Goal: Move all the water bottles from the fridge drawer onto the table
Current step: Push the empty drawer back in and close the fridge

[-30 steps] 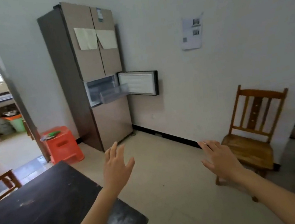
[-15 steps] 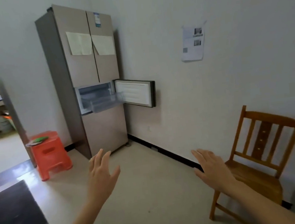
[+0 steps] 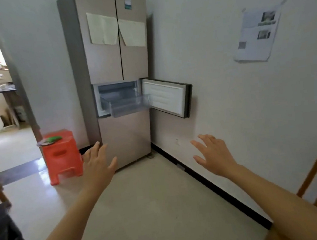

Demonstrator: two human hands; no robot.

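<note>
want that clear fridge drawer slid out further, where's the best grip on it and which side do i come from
On the drawer, grip the top lip of the front wall, hooking over it from above, coming from the front and a little left. It juts out of the fridge with that wall facing the room, and the small open door crowds its right side.

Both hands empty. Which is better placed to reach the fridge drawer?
Probably left: the left hand lines up nearer the drawer; the open door juts out toward the right hand.
</note>
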